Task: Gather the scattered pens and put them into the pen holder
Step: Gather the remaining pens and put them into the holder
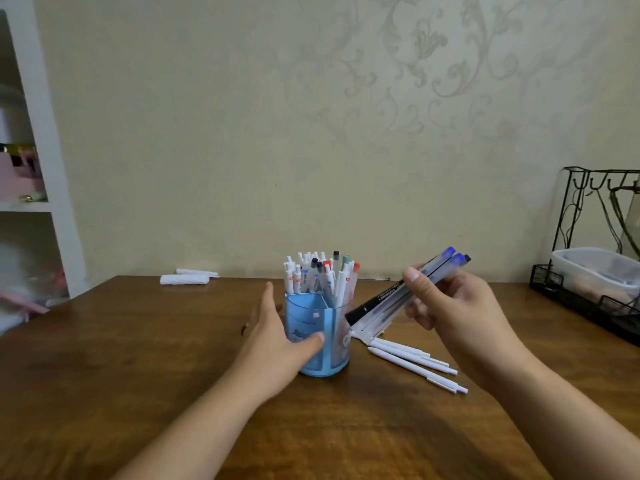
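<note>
A translucent blue pen holder (pixel 304 320) stands at the middle of the wooden table, packed with several upright white pens (pixel 320 273). My left hand (pixel 277 336) wraps the holder's left side, thumb across its front. My right hand (pixel 450 306) is raised just right of the holder and grips a bundle of clear pens (pixel 398 297) with blue and black caps, tilted with their tips down toward the holder. Three white pens (pixel 415 363) lie on the table right of the holder, beneath that bundle.
The wooden table (pixel 138 358) runs to a wallpapered wall. White paper rolls (pixel 185 278) lie at the back left. A black wire rack (pixel 588 299) holding a clear plastic box (pixel 595 271) stands at the right edge. A white shelf (pixel 41 150) is at the left.
</note>
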